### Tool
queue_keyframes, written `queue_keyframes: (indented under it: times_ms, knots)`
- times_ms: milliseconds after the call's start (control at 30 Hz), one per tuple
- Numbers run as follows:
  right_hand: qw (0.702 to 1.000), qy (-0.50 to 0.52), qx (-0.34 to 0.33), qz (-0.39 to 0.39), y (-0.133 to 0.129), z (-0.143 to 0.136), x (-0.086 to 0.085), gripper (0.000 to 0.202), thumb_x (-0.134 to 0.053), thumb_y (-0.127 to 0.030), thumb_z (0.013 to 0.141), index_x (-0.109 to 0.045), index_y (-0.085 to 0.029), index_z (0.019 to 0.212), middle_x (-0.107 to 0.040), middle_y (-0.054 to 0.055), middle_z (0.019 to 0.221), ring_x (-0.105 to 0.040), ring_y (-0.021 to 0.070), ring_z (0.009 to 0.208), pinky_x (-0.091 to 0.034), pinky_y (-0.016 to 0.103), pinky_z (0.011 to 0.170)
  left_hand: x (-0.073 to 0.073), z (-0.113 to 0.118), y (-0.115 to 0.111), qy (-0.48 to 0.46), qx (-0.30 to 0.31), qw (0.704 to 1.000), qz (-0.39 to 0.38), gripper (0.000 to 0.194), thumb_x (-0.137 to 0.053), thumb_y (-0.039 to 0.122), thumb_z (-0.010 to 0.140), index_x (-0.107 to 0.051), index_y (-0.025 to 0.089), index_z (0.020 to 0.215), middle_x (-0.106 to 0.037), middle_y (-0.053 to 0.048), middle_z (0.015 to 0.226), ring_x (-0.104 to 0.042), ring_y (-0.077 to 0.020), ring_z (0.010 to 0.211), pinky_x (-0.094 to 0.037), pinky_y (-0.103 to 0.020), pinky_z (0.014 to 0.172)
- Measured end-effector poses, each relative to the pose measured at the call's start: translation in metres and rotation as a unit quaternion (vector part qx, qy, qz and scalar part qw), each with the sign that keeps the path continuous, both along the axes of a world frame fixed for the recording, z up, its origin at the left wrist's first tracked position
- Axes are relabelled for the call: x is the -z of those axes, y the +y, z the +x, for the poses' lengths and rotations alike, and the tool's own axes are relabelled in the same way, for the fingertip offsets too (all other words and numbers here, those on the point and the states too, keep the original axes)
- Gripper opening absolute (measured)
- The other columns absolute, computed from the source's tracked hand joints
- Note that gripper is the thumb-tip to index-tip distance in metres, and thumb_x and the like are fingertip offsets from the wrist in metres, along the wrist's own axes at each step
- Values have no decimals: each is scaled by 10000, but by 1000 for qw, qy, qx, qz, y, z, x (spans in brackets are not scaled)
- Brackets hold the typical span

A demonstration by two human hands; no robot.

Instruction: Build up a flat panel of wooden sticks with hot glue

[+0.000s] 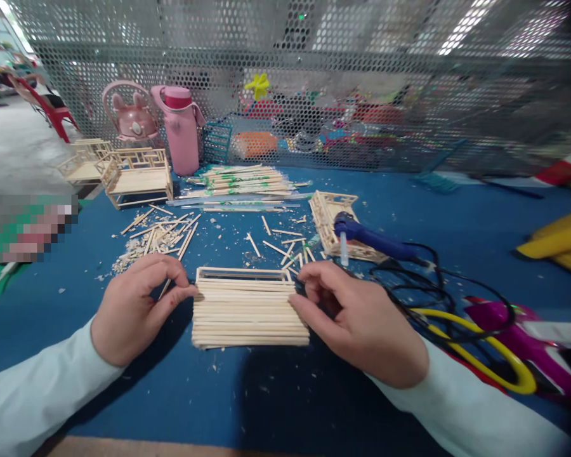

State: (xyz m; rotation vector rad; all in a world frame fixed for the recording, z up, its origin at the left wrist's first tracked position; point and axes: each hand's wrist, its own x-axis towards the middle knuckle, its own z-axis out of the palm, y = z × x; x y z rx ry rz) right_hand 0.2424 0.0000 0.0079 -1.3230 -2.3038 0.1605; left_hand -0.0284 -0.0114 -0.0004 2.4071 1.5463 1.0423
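Observation:
In front of me on the blue table lies a small frame point(242, 273) of pale wooden sticks, with a row of sticks point(250, 320) laid side by side over most of it. My left hand point(140, 308) is closed in a pinch at the left end of an upper wooden stick point(245, 287). At its right end the thumb and bent fingers of my right hand point(356, 317) pinch too. The fingertips partly hide the stick's ends. A narrow gap in the frame shows along its far side. Beyond my right hand rests a blue glue gun point(378, 241) with a clear nozzle.
Loose stick pieces point(159, 236) and bundled sticks point(247, 181) lie behind the frame. Small stick benches point(140, 181) stand back left; another stick piece point(330, 212) sits under the glue gun. A pink bottle point(183, 139), black cable point(438, 285) and yellow-handled tool point(499, 362) are around.

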Motion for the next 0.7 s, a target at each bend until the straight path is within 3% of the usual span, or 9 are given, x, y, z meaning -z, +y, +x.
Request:
queue_keyframes:
  times_ms: [133,433,567,633,700]
  knots:
    - [1000,16,-2,10,-5,0,-1,110,-497,-314,809,-475,-207,819,-511,-51,572,-445,79,428,-340,217,471,-7,-3,1,-29,20,999,37,129,-586,251,776,-648,216,668,-673,19,630,-601,-107,583,-441,-192,570]
    - [1000,-11,-22,-18,-6,-1,-9,206,-488,-363,810,-462,-207,678,-508,-43,558,-419,81,458,-305,218,486,-7,-3,1,-10,-84,996,27,265,-583,400,736,-607,194,572,-644,28,532,-543,-97,448,-400,-197,482]
    - [981,-126,-19,-146,-6,3,-20,467,-585,-555,679,-334,-205,498,-416,-47,453,-337,87,429,-224,237,441,-6,-5,10,-5,-96,995,-12,350,-536,452,755,-626,190,541,-637,9,501,-544,-115,450,-400,-216,488]
    - [956,-186,-7,-226,-6,4,-25,504,-601,-590,645,-338,-203,458,-389,-44,413,-322,90,411,-192,245,430,-8,-3,23,-3,-103,994,-42,344,-470,423,799,-687,186,678,-700,-20,641,-618,-149,591,-440,-232,582]
    - [941,-204,11,-268,-7,4,-27,481,-579,-567,682,-379,-198,446,-395,-39,403,-326,91,405,-188,246,434,-12,3,41,5,-66,992,-108,354,-423,390,823,-683,183,946,-725,-36,831,-647,-170,751,-459,-246,684]
